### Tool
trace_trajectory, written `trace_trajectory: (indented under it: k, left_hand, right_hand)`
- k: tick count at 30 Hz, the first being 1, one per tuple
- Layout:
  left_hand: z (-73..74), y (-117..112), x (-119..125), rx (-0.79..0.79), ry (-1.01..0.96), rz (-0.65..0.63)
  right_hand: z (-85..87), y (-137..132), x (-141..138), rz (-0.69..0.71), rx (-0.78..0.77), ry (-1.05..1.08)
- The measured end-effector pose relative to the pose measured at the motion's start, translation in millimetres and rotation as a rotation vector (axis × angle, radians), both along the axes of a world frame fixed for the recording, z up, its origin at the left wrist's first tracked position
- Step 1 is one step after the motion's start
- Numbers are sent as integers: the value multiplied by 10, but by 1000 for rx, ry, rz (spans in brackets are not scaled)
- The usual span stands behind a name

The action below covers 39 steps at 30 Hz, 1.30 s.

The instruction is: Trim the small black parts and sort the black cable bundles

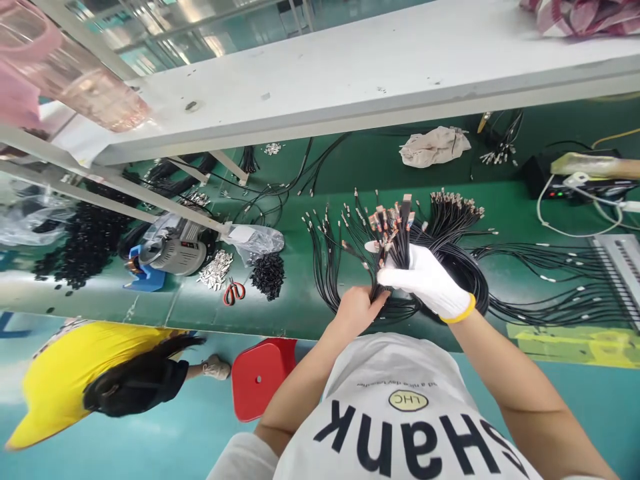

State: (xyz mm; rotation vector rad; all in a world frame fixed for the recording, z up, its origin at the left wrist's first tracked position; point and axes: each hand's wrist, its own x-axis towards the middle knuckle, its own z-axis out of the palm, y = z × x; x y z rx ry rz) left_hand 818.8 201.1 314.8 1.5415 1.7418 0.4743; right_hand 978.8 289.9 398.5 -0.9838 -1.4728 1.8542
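A bundle of black cables [401, 243] with copper-coloured and metal tips stands up between my hands. My right hand [427, 280], in a white glove with a yellow cuff, is closed around the bundle just below the tips. Bare, my left hand [356, 310] closes on the cables lower down; its fingertips are partly hidden behind them. Loose black cables with small metal terminals [325, 267] fan out on the green bench to the left. Behind the glove lie a coil of black cable [475, 277] and another bunch of terminal-ended cables [450, 213].
Orange-handled cutters [233, 292], black connector pieces [268, 275], metal parts [216, 270] and a grey machine [183, 247] lie left. A grey slotted rack [617, 273] sits right. A white shelf [350, 73] overhangs the bench. A person in yellow [85, 373] and a red stool [257, 380] are left.
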Motion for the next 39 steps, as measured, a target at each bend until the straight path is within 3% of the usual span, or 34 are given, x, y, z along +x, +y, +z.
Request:
trace_trajectory:
  k: [2, 4, 8, 12, 17, 21, 25, 31, 39]
  left_hand:
    - [-2, 5, 8, -10, 76, -7]
    - [7, 0, 7, -23, 21, -15]
    - [46, -14, -38, -21, -284, -25]
    - [85, -10, -119, 1, -437, 17]
    - [86, 44, -255, -30, -823, -99]
    - [92, 137, -346, -5, -1079, -73]
    - [204, 237, -384, 90, -1062, -30]
    - [503, 383, -477, 237, -951, 21]
    - [944, 445, -696, 181, -799, -73]
  right_hand:
    - [51, -8, -31, -19, -27, -29]
    - [89, -13, -45, -36, -60, -39]
    - [104, -18, -21, -34, -102, -14]
    - [70, -18, 17, -18, -130, 37]
    - [26, -13, 61, -16, -125, 38]
    - [-9, -18, 94, -37, -93, 38]
    - [-31, -26, 140, -48, -88, 33]
    - [-18, -37, 187, -52, -109, 31]
    - [-27, -86, 151, -63, -86, -28]
